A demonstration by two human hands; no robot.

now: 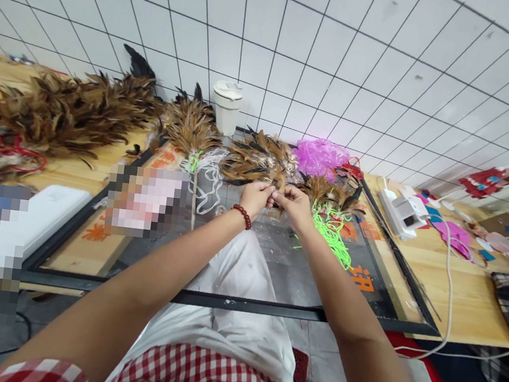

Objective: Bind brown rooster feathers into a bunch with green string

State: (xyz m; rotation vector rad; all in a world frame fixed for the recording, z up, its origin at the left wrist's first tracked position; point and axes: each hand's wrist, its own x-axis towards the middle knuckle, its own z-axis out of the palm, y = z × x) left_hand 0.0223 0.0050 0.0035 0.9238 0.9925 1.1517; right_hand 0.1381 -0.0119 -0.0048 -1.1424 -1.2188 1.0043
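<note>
Both hands meet over the glass-topped frame (232, 302), thumbs and fingertips pinched close together. My left hand (255, 202), with a dark red bead bracelet (242, 216) at its wrist, is closed. Almost touching it, my right hand (296, 207) is closed too. Whatever the fingertips hold is too small to make out. Just beyond them lies a pile of brown feathers (256, 154). To the right sit a smaller feather bunch (328, 193) and bright green cords (334, 240). A feather bundle on a stick (191, 122) rests left of the hands, beside loose white string (210, 180).
A lidded white cup (226, 107) stands by the tiled wall. Purple plastic (320, 155) lies at the back. A long feather heap (61, 111) covers the left side. At right are a white power strip (401, 214), cables (450, 287) and coloured scraps (456, 235).
</note>
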